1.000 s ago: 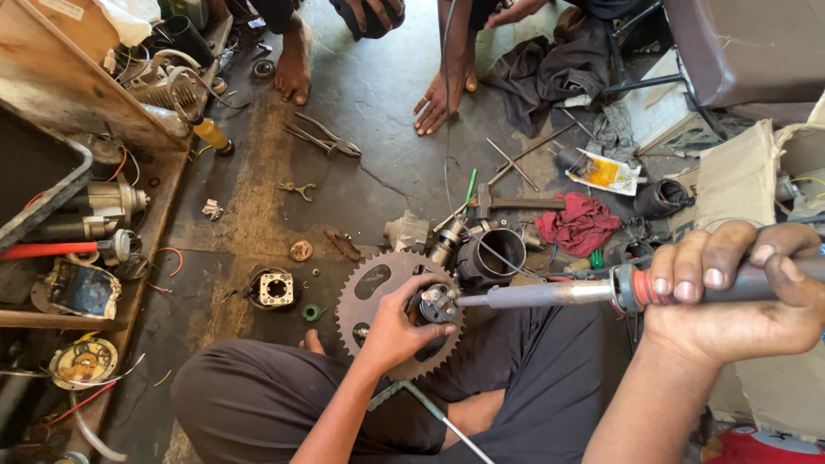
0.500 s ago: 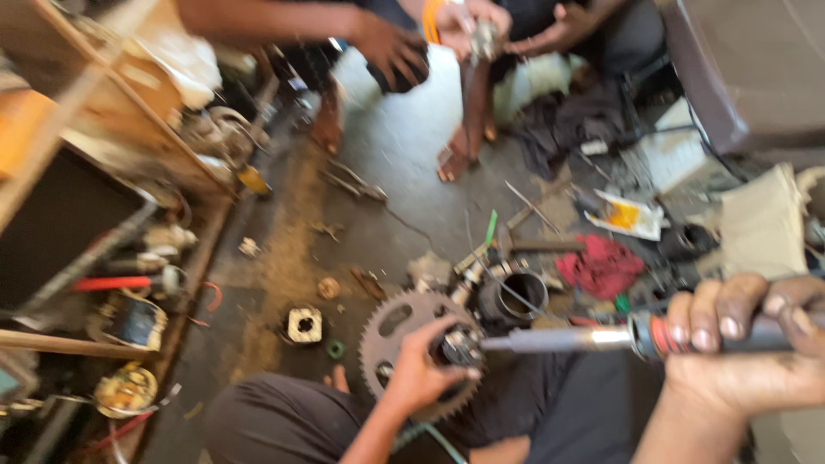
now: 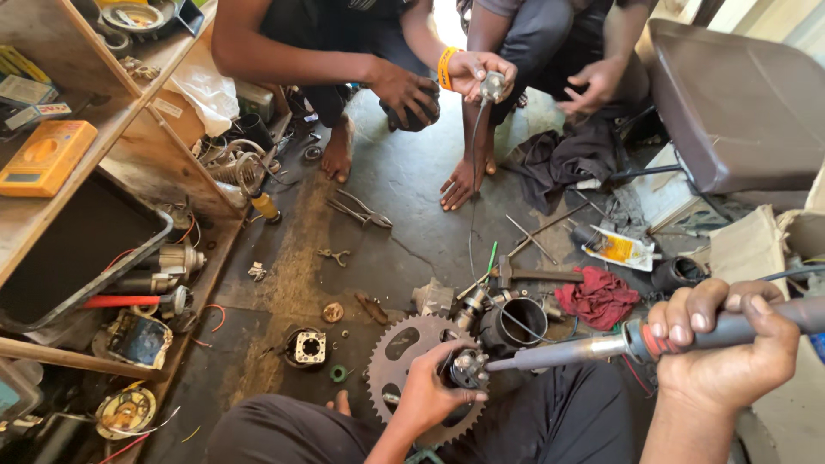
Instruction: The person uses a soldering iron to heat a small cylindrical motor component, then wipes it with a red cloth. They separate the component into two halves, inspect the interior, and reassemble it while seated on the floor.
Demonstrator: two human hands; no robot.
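A concrete floor (image 3: pixel 404 185) strewn with parts is seen beside wooden shelves (image 3: pixel 112 155), and a toothed sprocket (image 3: pixel 404 357) is lain flat on it just in front of the person's knees, near a black cylinder (image 3: pixel 516 322) and a red rag (image 3: pixel 599 296). A soldering iron (image 3: pixel 601 346) is gripped by its grey handle in the closed right hand (image 3: pixel 726 357), its tip brought against a small metal part (image 3: pixel 468 369). That part is pinched over the sprocket by the closed left hand (image 3: pixel 430 395).

My left hand (image 3: pixel 427 397) is curled closed, palm down, forearm rising from below. My right hand (image 3: pixel 726 348) is fisted, knuckles up.
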